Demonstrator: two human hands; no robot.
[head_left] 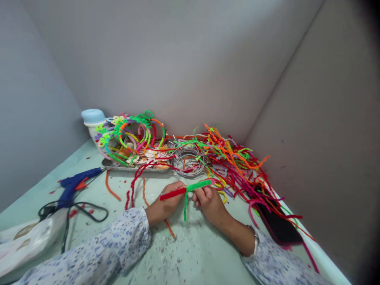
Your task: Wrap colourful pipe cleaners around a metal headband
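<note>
My left hand point(164, 206) is closed on the red end of a headband point(178, 192) wrapped in fuzzy pipe cleaner. My right hand point(209, 201) pinches the green-wrapped part of the same headband, a little right of the middle. A loose green pipe cleaner tail point(185, 206) hangs down between the two hands. Both hands rest low over the pale green table point(190, 253), just in front of the piles of craft material.
A metal tray point(113, 165) holds finished colourful headbands and shell pieces. Bare wire headbands point(190, 161) lie behind my hands. A heap of loose pipe cleaners point(237, 158) spreads right, over a dark phone point(277, 225). A blue glue gun point(74, 186) with cord lies left. A white jar point(93, 118) stands behind.
</note>
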